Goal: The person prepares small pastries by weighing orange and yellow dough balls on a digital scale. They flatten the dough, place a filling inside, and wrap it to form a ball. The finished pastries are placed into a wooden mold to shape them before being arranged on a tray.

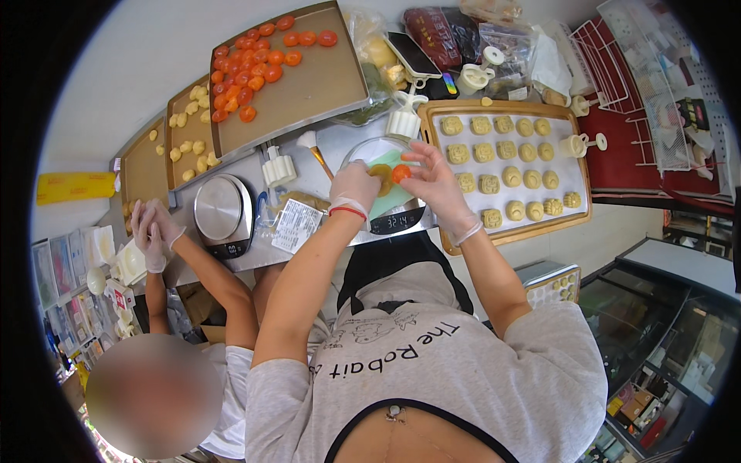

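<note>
My left hand (354, 188), in a clear glove with a red band at the wrist, holds a flattened disc of brownish-yellow paste (381, 179). Just right of it, my right hand (435, 182), also gloved, has an orange-red egg yolk (400, 173) at its thumb and fingertips. Both hands are over a light green sheet (389, 201) on a digital kitchen scale (398, 222) with a lit display. To the right, a wood-coloured tray (586, 199) lined with white paper bears rows of stamped pale pastries (511, 176).
A co-worker's gloved hands (151, 231) are together at the left, near another scale (219, 207). Trays of yolks (301, 87) and dough pieces (198, 147) stand upper left. A brush (315, 151), plunger moulds (403, 118), a phone (413, 55) and bags lie around the scale.
</note>
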Tool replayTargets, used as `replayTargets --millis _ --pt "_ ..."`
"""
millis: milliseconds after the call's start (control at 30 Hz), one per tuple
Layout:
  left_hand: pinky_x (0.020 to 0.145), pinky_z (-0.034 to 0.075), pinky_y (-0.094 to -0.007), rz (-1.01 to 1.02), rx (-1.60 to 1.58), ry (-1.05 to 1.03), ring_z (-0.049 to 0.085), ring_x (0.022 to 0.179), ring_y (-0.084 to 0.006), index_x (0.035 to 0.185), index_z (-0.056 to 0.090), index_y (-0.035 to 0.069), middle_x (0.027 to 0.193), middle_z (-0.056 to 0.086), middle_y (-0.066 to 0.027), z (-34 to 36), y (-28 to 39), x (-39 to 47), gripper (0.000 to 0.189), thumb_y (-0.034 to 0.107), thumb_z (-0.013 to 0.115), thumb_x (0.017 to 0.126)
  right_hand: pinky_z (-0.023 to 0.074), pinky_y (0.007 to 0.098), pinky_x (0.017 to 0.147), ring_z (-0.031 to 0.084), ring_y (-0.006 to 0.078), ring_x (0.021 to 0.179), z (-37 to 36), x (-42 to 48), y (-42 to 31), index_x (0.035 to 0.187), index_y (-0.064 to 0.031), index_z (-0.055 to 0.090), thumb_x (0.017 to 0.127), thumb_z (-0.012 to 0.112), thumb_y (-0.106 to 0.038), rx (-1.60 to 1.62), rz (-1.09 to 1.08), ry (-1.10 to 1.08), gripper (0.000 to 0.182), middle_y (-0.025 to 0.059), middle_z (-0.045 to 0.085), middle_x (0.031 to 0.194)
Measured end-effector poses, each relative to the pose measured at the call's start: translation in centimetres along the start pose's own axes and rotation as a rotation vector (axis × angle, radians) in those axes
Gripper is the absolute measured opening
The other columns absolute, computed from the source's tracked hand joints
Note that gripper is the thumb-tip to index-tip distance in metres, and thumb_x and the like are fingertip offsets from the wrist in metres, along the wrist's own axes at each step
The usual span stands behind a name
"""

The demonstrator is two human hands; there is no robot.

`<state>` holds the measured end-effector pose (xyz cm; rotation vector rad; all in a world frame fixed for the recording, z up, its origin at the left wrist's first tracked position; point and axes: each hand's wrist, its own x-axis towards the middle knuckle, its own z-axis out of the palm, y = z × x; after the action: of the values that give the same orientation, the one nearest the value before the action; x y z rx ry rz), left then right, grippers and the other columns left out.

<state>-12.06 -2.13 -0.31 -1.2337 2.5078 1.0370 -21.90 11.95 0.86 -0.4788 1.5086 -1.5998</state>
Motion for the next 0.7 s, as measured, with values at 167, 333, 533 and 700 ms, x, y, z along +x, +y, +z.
replayTargets --millis 167,333,533,700 --pt "0.073 0.051 -0.0383 -0.039 -0.145 -0.251 0.065 0.079 -0.0327 0.1 0.065 0.0 0.092 0.066 -0.0206 -1.7 -0.6 0.9 0.032 0.023 0.056 0.079 0.0486 0.0281 0.08 0.056 0.0155 0.098 0.2 0.2 -0.2 0.132 -0.0048 0.035 0.077 0.065 -0.006 -0.231 -0.106 -0.031 0.063 0.0091 0.05 0.119" --pt "0.057 0.051 -0.0316 -0.161 -0.467 -0.207 0.063 0.055 -0.0214 0.103 0.064 -0.001 0.087 0.067 -0.0129 -2.8 -1.0 0.0 0.037 0.026 0.049 0.083 0.0484 0.0303 0.082 0.058 0.0177 0.097 1.1 1.0 -1.3 0.131 -0.0067 0.038 0.076 0.066 -0.005 -0.598 -0.313 -0.13 0.062 0.01 0.053 0.116" --pt "0.043 0.04 -0.024 -0.25 -0.784 -0.149 0.052 0.048 -0.0132 0.111 0.057 0.001 0.085 0.065 -0.0097 -3.4 -2.8 -1.6 0.038 0.027 0.05 0.084 0.0425 0.0405 0.089 0.058 0.0306 0.102 2.6 2.6 -1.0 0.13 -0.0084 0.041 0.073 0.069 -0.016 -1.181 -0.442 -0.226 0.064 0.0166 0.055 0.118" --pt "0.043 0.036 -0.0207 -0.255 -0.978 -0.112 0.049 0.051 -0.0097 0.115 0.053 0.002 0.087 0.065 -0.0097 -4.3 -3.4 -3.9 0.039 0.026 0.052 0.085 0.041 0.0435 0.089 0.055 0.0348 0.105 2.5 2.4 -2.4 0.132 -0.0082 0.039 0.07 0.071 -0.021 -1.254 -0.422 -0.197 0.071 0.018 0.055 0.119"
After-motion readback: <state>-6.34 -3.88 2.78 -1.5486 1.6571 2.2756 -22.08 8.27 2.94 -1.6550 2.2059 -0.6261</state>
